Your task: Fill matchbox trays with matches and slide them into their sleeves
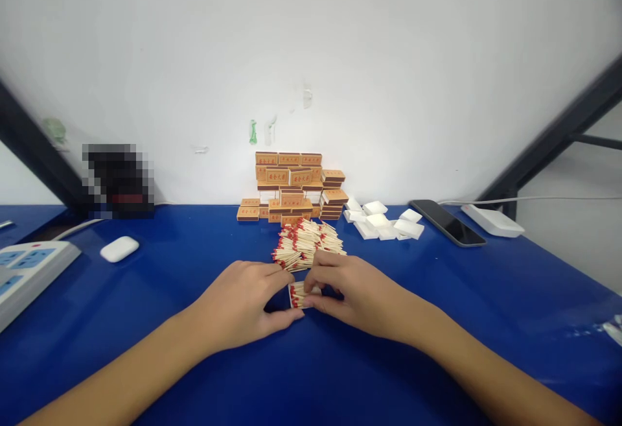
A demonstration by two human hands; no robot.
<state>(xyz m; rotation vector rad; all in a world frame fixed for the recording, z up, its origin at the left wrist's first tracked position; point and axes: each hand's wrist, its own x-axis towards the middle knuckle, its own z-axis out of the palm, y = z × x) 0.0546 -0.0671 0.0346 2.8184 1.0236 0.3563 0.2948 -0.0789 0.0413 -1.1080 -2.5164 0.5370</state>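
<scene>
Both hands are closing on the small white cardboard tray of red-tipped matches (301, 295) mid-surface, left hand (243, 306) and right hand (347, 290) pinching opposite ends, loose wooden match pile (307, 243) lying just beyond.

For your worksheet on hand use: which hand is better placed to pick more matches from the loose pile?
Probably the right hand: its fingers lie nearest the match pile, while the left hand steadies the small tray.
</scene>
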